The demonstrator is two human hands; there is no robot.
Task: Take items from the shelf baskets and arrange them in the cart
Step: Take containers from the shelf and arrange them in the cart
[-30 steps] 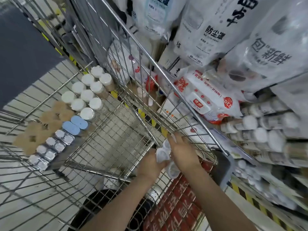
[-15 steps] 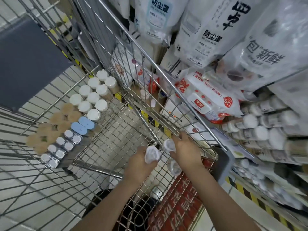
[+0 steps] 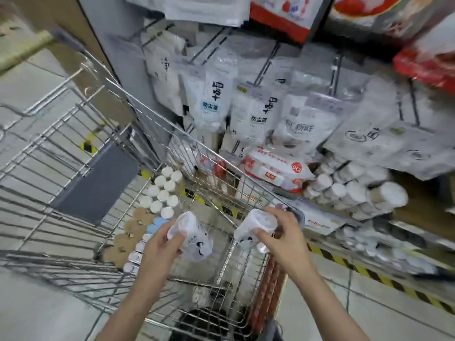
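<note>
Separated since earlier: left hand (image 3: 157,244) gripped one bottle (image 3: 189,236), right hand (image 3: 283,235) another (image 3: 254,225), lower centre; placement in cart (image 3: 73,134) rows pending.

Two clear jars up over the cart, one in each of my hands.

My left hand (image 3: 157,244) grips a clear plastic jar (image 3: 190,236), tilted, lid end toward me, above the wire cart (image 3: 73,134). My right hand (image 3: 283,236) pinches a second clear jar (image 3: 254,223) at the cart's right rim, also tilted. Down on the cart floor, white-capped bottles (image 3: 162,190) stand upright in tight rows along the left side, with brown round lids (image 3: 133,228), pale blue lids (image 3: 156,223) and small silver-topped tins (image 3: 135,257) lined up just beside them. More white-capped bottles lie stacked in the shelf basket (image 3: 354,190) on the right.
</note>
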